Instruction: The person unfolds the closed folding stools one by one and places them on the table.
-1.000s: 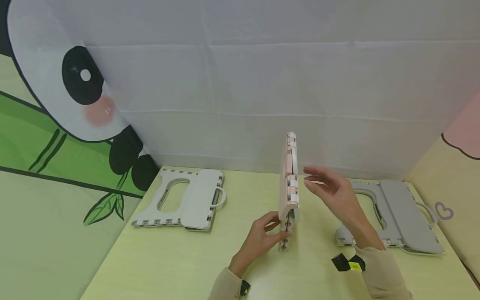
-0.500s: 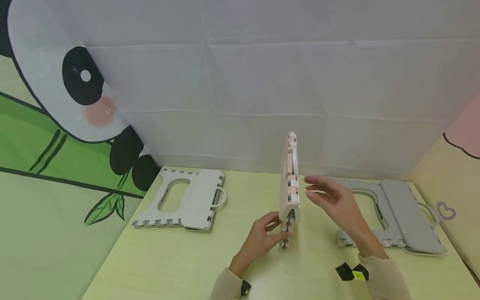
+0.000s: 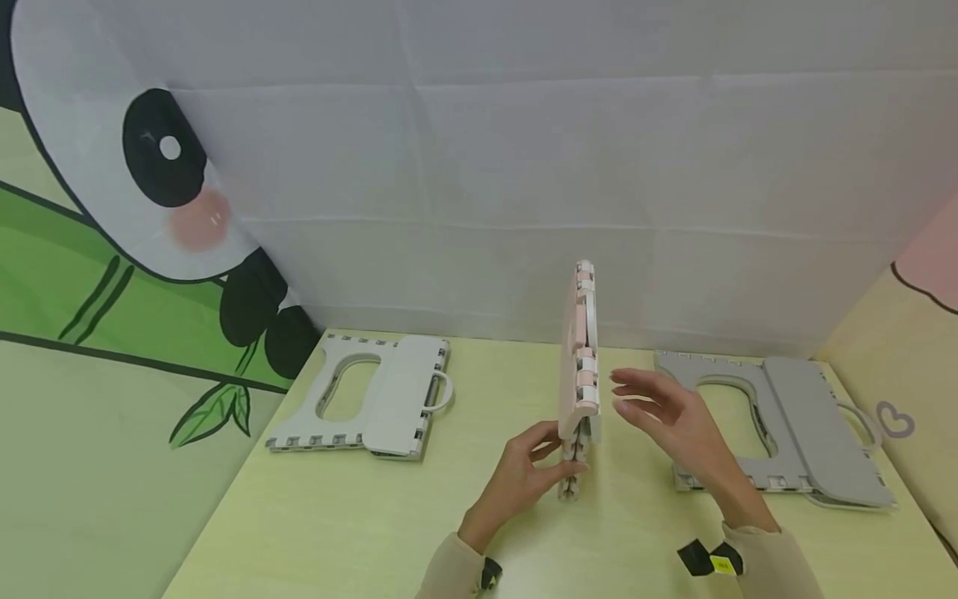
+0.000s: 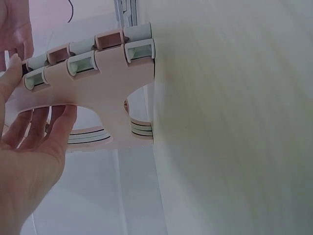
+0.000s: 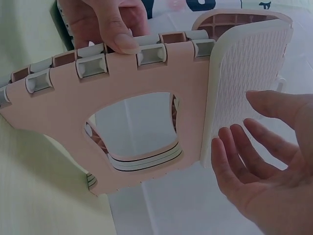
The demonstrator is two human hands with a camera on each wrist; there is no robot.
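A creased pale backdrop (image 3: 509,166), printed with a cartoon face at one side, rose behind a yellow-green bench (image 3: 314,524). Across the bench's right side lay a grey folding stool (image 3: 812,424), collapsed flat; a white folding stool (image 3: 400,395) lay likewise at left. Between them a pink folding stool (image 3: 580,358) stood upright and folded, its narrow edge facing the person and its feet end apparently resting on the bench, with a white textured panel (image 5: 254,68) on its right face. The person's two hands flanked it. The left hand (image 3: 524,466) gripped it low, thumb (image 5: 124,44) over the hinged edge, fingers curled in at the side panel. The right hand (image 3: 669,416) hung just beside the other face, holding nothing, fingers loosely extended and thumb parted, a gap showing in the head view.

A steady hold looked to be the crux: feet square on the bench, the left grip firm enough to stop so slim a shape from tipping. Any touch by the right hand would be best made with flat fingers, pressure spread along the panel rather than at one corner, which could twist it. The small hinge knuckles (image 5: 92,66) beside the left thumb called for most care, since skin could be nipped there if the folded parts shifted.
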